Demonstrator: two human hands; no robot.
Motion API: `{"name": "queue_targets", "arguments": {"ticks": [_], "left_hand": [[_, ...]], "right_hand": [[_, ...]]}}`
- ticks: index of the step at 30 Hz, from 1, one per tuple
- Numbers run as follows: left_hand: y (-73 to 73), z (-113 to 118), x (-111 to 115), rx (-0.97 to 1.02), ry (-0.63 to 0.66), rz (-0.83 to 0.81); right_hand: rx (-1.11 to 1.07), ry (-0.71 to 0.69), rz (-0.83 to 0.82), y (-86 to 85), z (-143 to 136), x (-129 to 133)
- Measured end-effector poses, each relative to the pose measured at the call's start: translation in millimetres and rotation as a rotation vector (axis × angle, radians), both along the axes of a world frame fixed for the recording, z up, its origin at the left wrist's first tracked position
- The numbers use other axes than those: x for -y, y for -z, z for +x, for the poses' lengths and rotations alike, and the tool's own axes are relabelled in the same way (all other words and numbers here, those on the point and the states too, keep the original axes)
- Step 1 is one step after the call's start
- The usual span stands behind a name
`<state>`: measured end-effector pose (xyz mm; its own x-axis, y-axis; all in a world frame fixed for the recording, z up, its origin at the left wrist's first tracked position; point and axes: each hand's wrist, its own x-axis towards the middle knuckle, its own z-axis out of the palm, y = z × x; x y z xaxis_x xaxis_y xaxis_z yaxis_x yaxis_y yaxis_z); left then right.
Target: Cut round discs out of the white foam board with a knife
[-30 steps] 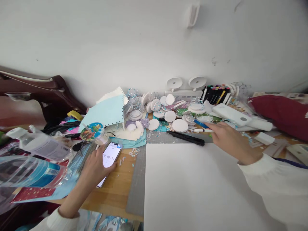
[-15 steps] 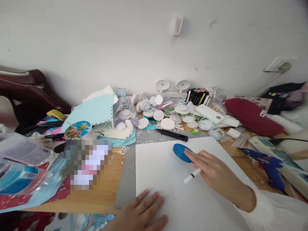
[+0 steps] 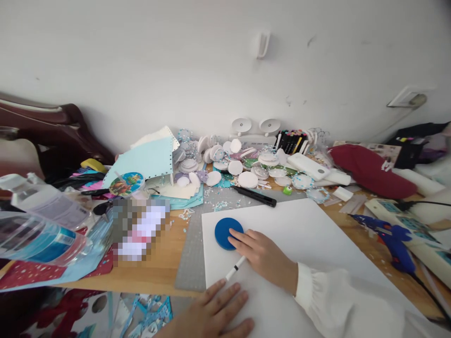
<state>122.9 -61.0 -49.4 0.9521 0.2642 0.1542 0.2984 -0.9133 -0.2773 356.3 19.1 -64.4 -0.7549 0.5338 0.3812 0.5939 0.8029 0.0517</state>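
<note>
A large white sheet lies on a grey cutting mat. Flat near the sheet's far left corner is a round blue disc, with the fingertips of my right hand on its right side. The same hand holds a white pen with a black band, sticking out below the fingers toward the left. My left hand rests spread on the sheet's near left part, its fingertips close to the pen's end.
A black box cutter lies beyond the sheet. Behind it are heaped white discs and beaded rings. A blue glue gun and a power strip are at right. Plastic bottles lie at left, near a blurred-out object.
My right hand has moved left across the sheet with the blue disc and pen. The disc, tilted before, now lies flat. My left hand has stayed on the sheet.
</note>
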Motion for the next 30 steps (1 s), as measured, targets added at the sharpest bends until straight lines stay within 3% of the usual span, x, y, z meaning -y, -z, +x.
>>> {"name": "queue_targets", "arguments": {"ticks": [5, 11, 18, 21, 24, 27, 29, 30], "left_hand": [[-3.5, -1.1, -6.2, -0.032, 0.044, -0.037], [-8.8, 5.5, -14.6, 0.024, 0.085, -0.064], [8.4, 11.3, -14.0, 0.078, 0.045, -0.090], [16.2, 7.5, -17.0, 0.115, 0.045, -0.306], [8.4, 0.2, -23.1, 0.239, 0.071, -0.690], [-19.2, -2.5, -29.0, 0.590, -0.144, -0.925], [-43.1, 1.2, -33.5, 0.641, -0.540, -1.046], [-54.4, 4.6, -36.3, 0.624, -0.584, -1.102]], "right_hand": [[-0.047, 0.051, -0.098, 4.5, 8.7, 12.2], [-0.030, 0.100, -0.275, -5.1, 15.0, 11.9], [0.039, 0.072, -0.393, -2.5, 1.6, -4.8], [-0.020, 0.096, -0.412, -6.0, 0.0, -5.9], [-0.158, 0.140, -0.388, -25.5, 6.2, -1.7], [-0.165, 0.085, -0.300, -53.8, 13.2, 5.8], [-0.098, 0.060, -0.230, -68.9, 14.3, 11.0], [-0.055, 0.054, -0.186, -74.1, 13.9, 13.6]]}}
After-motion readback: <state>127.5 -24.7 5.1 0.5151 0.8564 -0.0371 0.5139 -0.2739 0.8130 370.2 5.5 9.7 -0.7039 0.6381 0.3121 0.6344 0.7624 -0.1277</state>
